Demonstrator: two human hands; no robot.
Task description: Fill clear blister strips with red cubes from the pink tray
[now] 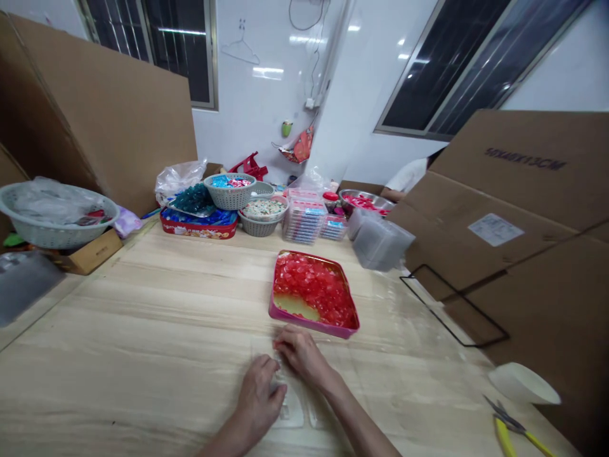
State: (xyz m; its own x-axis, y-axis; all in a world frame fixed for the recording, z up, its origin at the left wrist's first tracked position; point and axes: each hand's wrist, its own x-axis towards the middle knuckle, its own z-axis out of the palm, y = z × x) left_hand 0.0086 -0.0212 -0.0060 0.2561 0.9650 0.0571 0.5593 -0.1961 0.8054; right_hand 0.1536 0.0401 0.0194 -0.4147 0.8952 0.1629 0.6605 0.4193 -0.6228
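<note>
The left hand (259, 397) and right hand (302, 357) curl half-closed over a clear plastic blister tray (291, 406) at six o'clock on the wooden table (143, 330) (its edges barely show, so any grip is hard to tell), with a pink tray (307, 322) of red pieces (314, 285) at twelve o'clock and yellow-handled scissors (505, 437) at four.

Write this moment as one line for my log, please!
left hand: touching clear moulded plastic piece | right hand: fingers on same piece | nearby: pink tray of red pieces | surface: wooden table
</note>
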